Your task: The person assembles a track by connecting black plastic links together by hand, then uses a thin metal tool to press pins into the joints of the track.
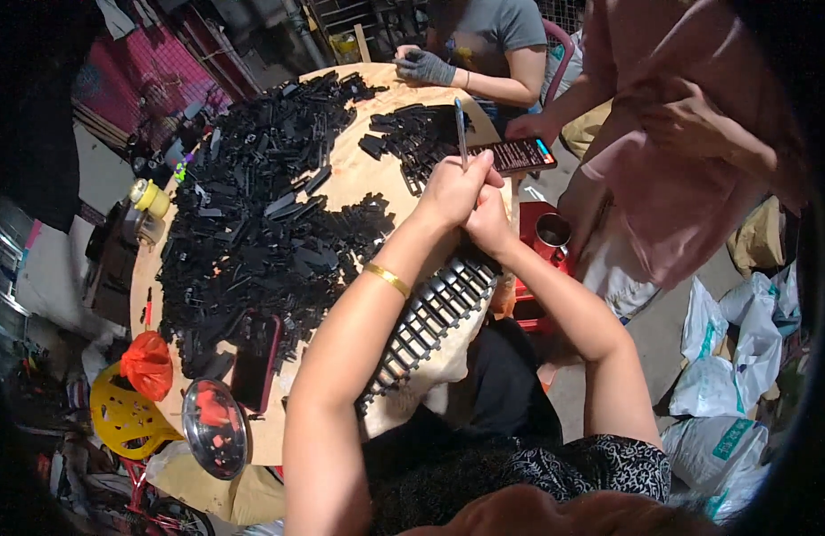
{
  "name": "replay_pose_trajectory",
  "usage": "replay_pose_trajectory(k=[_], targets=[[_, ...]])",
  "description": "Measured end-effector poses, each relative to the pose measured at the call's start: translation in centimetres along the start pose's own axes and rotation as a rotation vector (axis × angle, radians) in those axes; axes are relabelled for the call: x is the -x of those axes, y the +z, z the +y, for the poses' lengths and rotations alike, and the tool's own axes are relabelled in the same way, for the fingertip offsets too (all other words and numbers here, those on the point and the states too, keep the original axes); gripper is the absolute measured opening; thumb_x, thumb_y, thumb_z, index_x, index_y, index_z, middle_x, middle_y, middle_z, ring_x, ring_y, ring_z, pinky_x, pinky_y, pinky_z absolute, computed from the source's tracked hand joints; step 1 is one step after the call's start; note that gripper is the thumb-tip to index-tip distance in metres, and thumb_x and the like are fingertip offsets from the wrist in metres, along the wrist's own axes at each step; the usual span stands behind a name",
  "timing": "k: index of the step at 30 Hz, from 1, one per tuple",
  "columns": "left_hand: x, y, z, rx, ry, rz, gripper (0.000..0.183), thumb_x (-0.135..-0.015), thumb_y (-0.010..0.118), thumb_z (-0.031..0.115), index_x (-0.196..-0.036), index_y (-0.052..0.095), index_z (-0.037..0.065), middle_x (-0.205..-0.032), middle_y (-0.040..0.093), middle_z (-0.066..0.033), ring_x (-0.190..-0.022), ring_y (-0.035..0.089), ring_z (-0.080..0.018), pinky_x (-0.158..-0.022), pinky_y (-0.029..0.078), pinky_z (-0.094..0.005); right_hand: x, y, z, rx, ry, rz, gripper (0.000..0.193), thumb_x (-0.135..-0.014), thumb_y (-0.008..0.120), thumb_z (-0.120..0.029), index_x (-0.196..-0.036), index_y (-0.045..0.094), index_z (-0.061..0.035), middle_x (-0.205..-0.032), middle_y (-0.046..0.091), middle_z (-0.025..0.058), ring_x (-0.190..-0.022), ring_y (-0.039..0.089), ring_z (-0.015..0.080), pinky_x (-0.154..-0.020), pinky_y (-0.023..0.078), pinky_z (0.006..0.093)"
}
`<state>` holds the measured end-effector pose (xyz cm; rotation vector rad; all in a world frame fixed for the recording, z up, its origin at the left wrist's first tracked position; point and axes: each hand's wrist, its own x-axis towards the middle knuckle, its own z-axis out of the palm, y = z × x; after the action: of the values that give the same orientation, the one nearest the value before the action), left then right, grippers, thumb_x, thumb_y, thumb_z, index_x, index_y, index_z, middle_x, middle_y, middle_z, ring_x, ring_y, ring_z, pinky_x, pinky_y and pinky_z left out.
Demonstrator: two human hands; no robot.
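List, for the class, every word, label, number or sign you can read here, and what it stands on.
Lit phone: rows of text, too small to read.
Green panel on a white sack: marks too blurred to read.
Nothing is clearly legible.

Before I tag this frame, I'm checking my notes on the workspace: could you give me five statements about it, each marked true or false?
1. A slim pen-like tool rises from the left hand. True.
2. A gold bangle circles the right forearm. False: the gold bangle is on the left forearm.
3. A co-worker's grey glove shows at the far side of the round table. True.
4. A red plastic bag lies at the table's right edge. False: the red plastic bag is at its left edge.
5. The hands are far apart. False: the right hand is close beside the left.
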<state>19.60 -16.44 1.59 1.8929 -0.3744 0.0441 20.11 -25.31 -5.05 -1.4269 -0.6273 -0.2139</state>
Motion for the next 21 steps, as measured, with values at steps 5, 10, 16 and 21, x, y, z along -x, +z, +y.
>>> replay_pose_trajectory(k=[5, 10, 16, 21], targets=[[1.3, 0.0, 0.6, 0.054, 0.030, 0.026, 0.044, -0.090, 0.040, 0.031, -0.075, 0.064, -0.002, -0.069, 0.061, -0.0069, -0.064, 0.054, -0.0134, -0.063, 0.043, -0.0272, 0.6, 0.0, -1.4, -0.021, 0.040, -0.050, 0.027, -0.072, 0.061, -0.009, -0.095, 0.056, 0.0034, -0.093, 0.060, 0.0077, -0.090, 0.054, 0.0140, -0.080, 0.042, 0.0274], [1.5, -0.1, -0.4, 0.134, 0.103, 0.093, 0.045, -0.091, 0.039, 0.031, -0.075, 0.065, -0.003, -0.069, 0.062, -0.0081, -0.065, 0.054, -0.0138, -0.064, 0.044, -0.0275, 0.4, 0.1, -1.2, -0.089, -0.002, -0.139, 0.026, -0.073, 0.060, -0.007, -0.097, 0.056, 0.0031, -0.099, 0.058, 0.0073, -0.094, 0.053, 0.0143, -0.083, 0.042, 0.0279], [0.6, -0.9, -0.8, 0.000, 0.062, 0.256, 0.050, -0.089, 0.038, 0.039, -0.073, 0.065, -0.001, -0.065, 0.062, -0.0134, -0.062, 0.060, -0.0206, -0.063, 0.046, -0.0334, -1.4, -0.1, -2.1, 0.142, -0.018, -0.192, 0.029, -0.075, 0.059, -0.015, -0.097, 0.056, 0.0032, -0.092, 0.061, 0.0097, -0.087, 0.055, 0.0149, -0.078, 0.043, 0.0299], [1.4, -1.4, 0.1, -0.046, 0.068, 0.190, 0.051, -0.089, 0.038, 0.039, -0.074, 0.065, -0.001, -0.067, 0.063, -0.0139, -0.065, 0.061, -0.0238, -0.064, 0.047, -0.0343, -0.2, 1.5, -3.3, 0.202, -0.071, -0.039, 0.028, -0.072, 0.060, -0.017, -0.091, 0.056, 0.0035, -0.082, 0.061, 0.0105, -0.079, 0.056, 0.0142, -0.069, 0.045, 0.0297]])
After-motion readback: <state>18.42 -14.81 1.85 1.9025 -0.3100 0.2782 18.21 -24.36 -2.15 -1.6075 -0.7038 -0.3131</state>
